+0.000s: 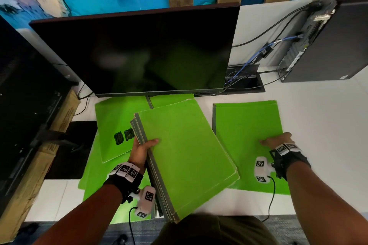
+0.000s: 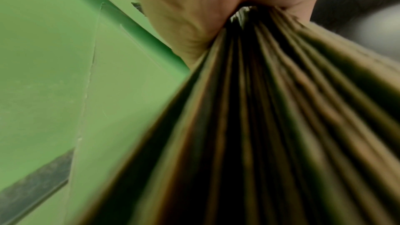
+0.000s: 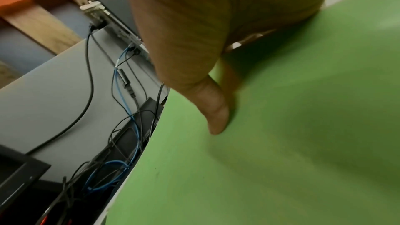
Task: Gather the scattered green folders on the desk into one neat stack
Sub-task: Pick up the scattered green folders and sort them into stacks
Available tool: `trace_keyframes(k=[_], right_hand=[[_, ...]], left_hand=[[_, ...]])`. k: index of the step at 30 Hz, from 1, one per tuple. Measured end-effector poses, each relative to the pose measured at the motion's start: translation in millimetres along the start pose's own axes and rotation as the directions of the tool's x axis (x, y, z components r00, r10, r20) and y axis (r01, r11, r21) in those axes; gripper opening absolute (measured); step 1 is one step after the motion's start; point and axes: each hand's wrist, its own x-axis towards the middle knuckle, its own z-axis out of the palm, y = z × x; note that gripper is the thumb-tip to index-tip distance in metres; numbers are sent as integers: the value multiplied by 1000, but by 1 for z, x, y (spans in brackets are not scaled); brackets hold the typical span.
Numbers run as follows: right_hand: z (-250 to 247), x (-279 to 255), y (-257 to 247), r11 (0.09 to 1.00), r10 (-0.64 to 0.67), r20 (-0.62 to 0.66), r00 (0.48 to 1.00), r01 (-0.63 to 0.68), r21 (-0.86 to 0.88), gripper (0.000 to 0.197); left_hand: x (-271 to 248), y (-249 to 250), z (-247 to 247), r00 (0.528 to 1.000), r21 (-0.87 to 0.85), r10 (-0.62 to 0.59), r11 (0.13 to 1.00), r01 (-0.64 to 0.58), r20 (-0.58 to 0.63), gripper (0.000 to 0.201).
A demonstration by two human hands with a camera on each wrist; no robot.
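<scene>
Behind, monitor (image 1: 135,49) overhangs scattered folders (image 1: 111,125).

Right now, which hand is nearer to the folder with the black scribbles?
Left. The left hand grips the stack just beside the scribbled folder; the right hand is far across.

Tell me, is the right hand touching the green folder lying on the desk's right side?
Touching. The right wrist view shows the right hand with its thumb tip pressed onto the green folder.

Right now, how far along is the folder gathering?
Partly done: the left hand grips a bundle of folders. In hand: the right hand pinches the right-side folder. Left: folders under the monitor still lie scattered.
</scene>
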Motion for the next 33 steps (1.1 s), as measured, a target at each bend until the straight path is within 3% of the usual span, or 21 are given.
trace_keyframes(k=[6, 14, 19, 23, 28, 30, 33], right_hand=[[-2, 9, -2, 998, -26, 100, 995, 20, 59, 101], [0, -2, 11, 987, -53, -71, 996, 42, -156, 98], [-16, 11, 21, 995, -70, -82, 994, 64, -80, 91], [-32, 19, 42, 984, -47, -90, 995, 31, -177, 91], [-41, 24, 63, 995, -61, -61, 996, 56, -86, 90], [-46, 20, 77, 996, -40, -59, 997, 34, -85, 89], [-53, 21, 112, 995, 28, -47, 998, -32, -94, 97]], left_hand=[[2, 0, 0, 1000, 18, 25, 1000, -26, 18, 39], [3, -6, -1, 1000, 9, 8, 1000, -8, 6, 50], [3, -15, 5, 1000, -55, -15, 998, 16, 11, 70], [1, -19, 15, 999, -47, -15, 999, 17, 33, 60], [1, -19, 26, 997, -5, 4, 1000, -3, 72, 42], [2, -21, 31, 996, 17, 0, 1000, -1, 92, 48], [3, -23, 35, 992, 39, -1, 999, -4, 125, 72]])
